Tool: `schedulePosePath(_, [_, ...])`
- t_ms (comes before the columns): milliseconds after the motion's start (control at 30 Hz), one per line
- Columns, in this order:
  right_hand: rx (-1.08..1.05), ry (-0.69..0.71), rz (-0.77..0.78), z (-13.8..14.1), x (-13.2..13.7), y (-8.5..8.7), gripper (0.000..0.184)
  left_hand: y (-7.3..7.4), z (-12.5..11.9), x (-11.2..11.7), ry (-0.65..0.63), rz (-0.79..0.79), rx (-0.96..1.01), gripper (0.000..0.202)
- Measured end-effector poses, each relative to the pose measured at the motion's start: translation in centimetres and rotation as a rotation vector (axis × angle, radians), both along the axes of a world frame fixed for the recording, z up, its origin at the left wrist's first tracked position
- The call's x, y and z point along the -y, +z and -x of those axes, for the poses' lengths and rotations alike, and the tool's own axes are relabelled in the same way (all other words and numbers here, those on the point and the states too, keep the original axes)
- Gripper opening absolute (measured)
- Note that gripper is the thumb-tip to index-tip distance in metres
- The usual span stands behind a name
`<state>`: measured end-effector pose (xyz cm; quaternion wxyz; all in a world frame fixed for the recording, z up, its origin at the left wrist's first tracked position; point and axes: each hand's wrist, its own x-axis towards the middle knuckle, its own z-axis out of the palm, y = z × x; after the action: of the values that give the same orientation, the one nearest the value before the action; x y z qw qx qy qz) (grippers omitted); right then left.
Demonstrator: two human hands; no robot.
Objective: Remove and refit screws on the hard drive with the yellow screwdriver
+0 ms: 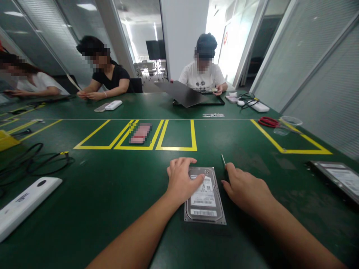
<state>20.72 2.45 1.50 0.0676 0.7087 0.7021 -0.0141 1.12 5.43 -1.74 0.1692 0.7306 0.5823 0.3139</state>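
A silver hard drive point(202, 209) lies label up on the green table in front of me. My left hand point(182, 180) grips its upper left part, the thumb across the label and the fingers curled over the far left side. Right of the drive, my right hand point(246, 188) is closed around a screwdriver point(223, 160). Only its thin metal shaft shows, pointing away from me and apart from the drive; the palm hides the handle.
Yellow tape outlines point(176, 148) mark the table, one around a pink phone point(140, 133). Another hard drive point(340, 175) sits at right, near a clear cup point(291, 121) and red cable point(268, 122). White power bank point(26, 203) and black cables point(36, 160) lie left. Several people sit opposite.
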Motion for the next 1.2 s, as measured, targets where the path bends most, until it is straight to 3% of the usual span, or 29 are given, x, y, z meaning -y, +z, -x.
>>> schedulePosePath(167, [-0.061,-0.046,-0.023,-0.2,-0.2,0.7,0.028,0.1,-0.3,-0.1,-0.007,0.017,0.001,0.040])
schedulePosePath(333, [-0.197,-0.142,-0.369,-2.3,-1.0,2.0,0.031,0.5,-0.4,0.3,-0.027,-0.036,-0.072,0.032])
schedulePosePath(500, [-0.617,-0.119,-0.604,-4.4,-1.9,2.9,0.032,0.7,-0.5,0.6,-0.044,-0.085,-0.112,0.027])
schedulePosePath(633, [-1.087,-0.086,-0.614,-4.0,-2.7,3.9,0.042,0.7,-0.6,0.6,-0.048,-0.086,-0.118,0.025])
schedulePosePath(767, [-1.425,-0.022,-0.626,-2.4,-3.5,5.2,0.035,0.7,-0.7,0.5,-0.045,-0.075,-0.092,0.023])
schedulePosePath(933, [-1.447,0.005,-0.748,-0.8,-4.2,6.3,0.026,0.8,-0.7,0.5,-0.048,-0.077,-0.096,0.022])
schedulePosePath(1200, [-1.340,0.103,-0.891,0.3,-5.1,6.4,0.021,0.9,-0.9,0.6,-0.055,-0.078,-0.105,0.021])
